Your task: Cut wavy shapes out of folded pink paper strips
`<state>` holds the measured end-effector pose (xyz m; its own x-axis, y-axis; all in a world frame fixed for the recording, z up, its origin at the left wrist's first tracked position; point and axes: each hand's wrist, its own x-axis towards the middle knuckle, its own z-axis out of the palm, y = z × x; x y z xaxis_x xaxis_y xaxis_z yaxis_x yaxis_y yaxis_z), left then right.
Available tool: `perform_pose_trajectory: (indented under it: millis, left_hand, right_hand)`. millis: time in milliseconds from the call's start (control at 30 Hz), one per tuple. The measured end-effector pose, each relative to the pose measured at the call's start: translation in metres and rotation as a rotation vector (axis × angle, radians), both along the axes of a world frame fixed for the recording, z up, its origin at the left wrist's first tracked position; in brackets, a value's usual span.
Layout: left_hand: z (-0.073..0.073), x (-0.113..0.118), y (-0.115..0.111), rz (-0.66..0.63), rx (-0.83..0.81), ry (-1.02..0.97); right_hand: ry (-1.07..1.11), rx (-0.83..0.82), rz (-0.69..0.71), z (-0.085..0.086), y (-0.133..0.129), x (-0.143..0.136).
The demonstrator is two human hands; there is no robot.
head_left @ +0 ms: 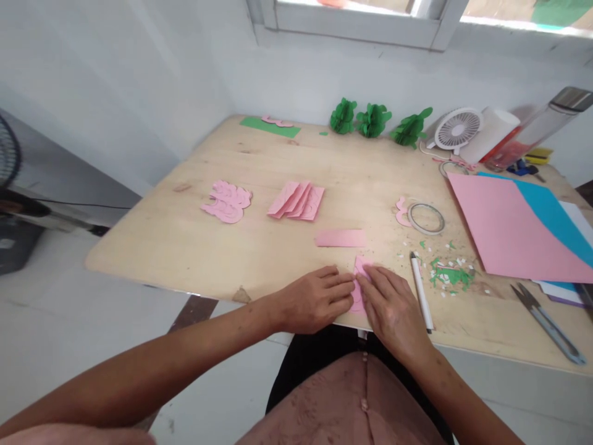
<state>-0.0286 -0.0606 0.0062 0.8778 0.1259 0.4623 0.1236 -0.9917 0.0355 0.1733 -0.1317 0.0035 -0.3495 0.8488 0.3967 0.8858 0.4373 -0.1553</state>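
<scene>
A small piece of pink paper (358, 303) lies at the table's front edge, partly covered by both hands. My left hand (319, 298) is at its left side, fingers bent and pressed together, the tips on the paper. From the right, my right hand (393, 304) holds the same piece down with its fingers. Just beyond is a pink paper strip (341, 238). Folded pink papers (299, 201) stand farther back, and a pile of pink scalloped cutouts (228, 202) rests to their left. A white pen (420, 290) lies beside my right hand.
Scissors-like snips (549, 324), green and white scraps (451, 275), a tape roll (426, 219) and large pink sheet (519, 228) are on the right. Along the wall stand green paper shapes (372, 120), a small fan (458, 130) and a bottle (532, 133). Green paper (252, 125) lies at back left.
</scene>
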Motion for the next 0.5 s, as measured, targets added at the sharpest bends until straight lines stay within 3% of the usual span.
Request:
perform_pose_trajectory:
  millis: [500]
  left_hand:
    - [0.0001, -0.0009, 0.0009, 0.007, -0.018, 0.001]
  right_hand:
    - [0.009, 0.003, 0.014, -0.0038, 0.002, 0.003]
